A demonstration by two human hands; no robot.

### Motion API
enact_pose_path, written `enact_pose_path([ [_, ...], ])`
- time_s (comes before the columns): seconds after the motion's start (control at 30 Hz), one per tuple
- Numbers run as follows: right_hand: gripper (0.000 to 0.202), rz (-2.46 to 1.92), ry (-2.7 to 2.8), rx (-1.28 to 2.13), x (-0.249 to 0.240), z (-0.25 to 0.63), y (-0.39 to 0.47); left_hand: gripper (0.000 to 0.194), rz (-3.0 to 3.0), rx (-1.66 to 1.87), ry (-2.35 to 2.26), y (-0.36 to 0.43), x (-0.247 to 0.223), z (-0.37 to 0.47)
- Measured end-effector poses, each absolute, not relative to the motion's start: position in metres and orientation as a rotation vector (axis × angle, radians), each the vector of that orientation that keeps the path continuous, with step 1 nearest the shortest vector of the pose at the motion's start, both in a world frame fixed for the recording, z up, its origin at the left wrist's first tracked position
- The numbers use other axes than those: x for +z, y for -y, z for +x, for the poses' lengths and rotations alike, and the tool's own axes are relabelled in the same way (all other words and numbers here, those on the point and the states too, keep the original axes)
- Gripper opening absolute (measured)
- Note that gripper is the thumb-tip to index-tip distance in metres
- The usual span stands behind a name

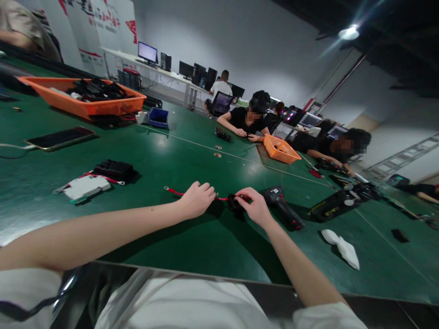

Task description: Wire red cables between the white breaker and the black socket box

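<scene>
My left hand [198, 200] is closed around a red cable [175, 192], whose lugged end sticks out to the left. On the other side of that hand the cable runs into a small black part [234, 203]. My right hand [253, 205] pinches this black part just above the green table; its exact kind is partly hidden by my fingers. Right beside my right hand lies a black cordless power tool [283, 208] with red accents. To the left rest a white flat module [87, 186] with red leads and a black housing [115, 169].
An orange basket [85, 107] of black parts, a blue bin [158, 118] and a phone [61, 138] are on the left. Rightward lie a crumpled white piece [341, 247] and a black cylindrical device [332, 205]. Two co-workers sit across the table [192, 155] near another orange basket [281, 149].
</scene>
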State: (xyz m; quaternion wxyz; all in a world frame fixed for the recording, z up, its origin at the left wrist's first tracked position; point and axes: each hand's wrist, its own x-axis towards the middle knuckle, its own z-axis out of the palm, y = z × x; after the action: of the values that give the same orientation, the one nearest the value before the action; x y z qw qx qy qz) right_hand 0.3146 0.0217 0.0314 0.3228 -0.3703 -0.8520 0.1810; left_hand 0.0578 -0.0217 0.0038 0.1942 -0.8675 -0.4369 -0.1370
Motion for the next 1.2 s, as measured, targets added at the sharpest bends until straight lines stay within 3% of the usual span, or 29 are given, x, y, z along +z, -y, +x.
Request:
enact_pose_path([
  [0.27, 0.023, -1.011, 2.157, 0.517, 0.031, 0.321, -0.021, 0.02, -2.388, -0.348, 1.208, 0.022, 0.004, 0.059],
  [0.8, 0.015, -0.895, 2.17, 0.492, 0.027, 0.321, -0.019, 0.026, -2.352, -0.283, 1.223, 0.024, 0.011, 0.063],
  [1.2, 0.017, -1.315, 2.162, 0.213, 0.012, 0.365, -0.067, 0.027, -2.387, -0.283, 1.238, 0.024, 0.011, 0.062],
])
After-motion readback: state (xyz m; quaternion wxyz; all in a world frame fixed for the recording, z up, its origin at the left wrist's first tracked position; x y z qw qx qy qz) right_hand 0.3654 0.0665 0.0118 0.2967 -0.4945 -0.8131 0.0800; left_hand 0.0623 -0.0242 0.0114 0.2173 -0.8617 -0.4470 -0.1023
